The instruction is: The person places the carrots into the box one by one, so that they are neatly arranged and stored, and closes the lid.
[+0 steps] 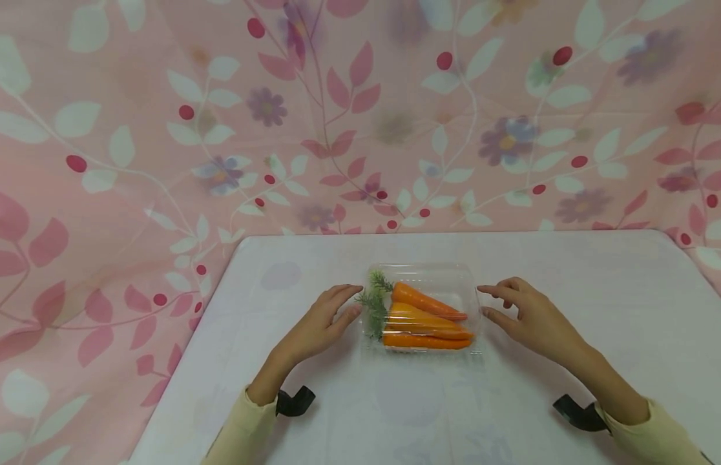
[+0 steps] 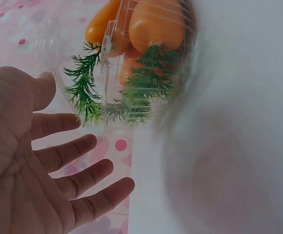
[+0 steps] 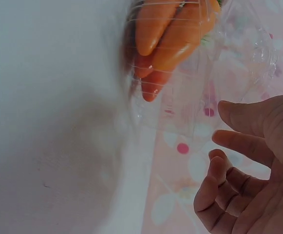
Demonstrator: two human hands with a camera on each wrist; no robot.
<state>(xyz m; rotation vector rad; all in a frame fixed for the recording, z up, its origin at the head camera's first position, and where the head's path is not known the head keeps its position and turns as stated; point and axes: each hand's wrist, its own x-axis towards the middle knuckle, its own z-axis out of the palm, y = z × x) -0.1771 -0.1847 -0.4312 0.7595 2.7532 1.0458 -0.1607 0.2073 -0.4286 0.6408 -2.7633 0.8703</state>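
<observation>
A clear plastic container sits on the table with several orange carrots inside. Their green leafy tops point toward the left end. Beside that end is my left hand, fingers extended and apart, holding nothing; the left wrist view shows the palm and spread fingers near the leaves. At the opposite end my right hand has its index finger and thumb extended toward the container wall, the other fingers loosely bent around nothing. Whether either hand's fingertips touch the plastic, I cannot tell.
A white cloth covers the table, its far edge close against a pink floral curtain. Dark curved wrist mounts stick out inward from both pale sleeves.
</observation>
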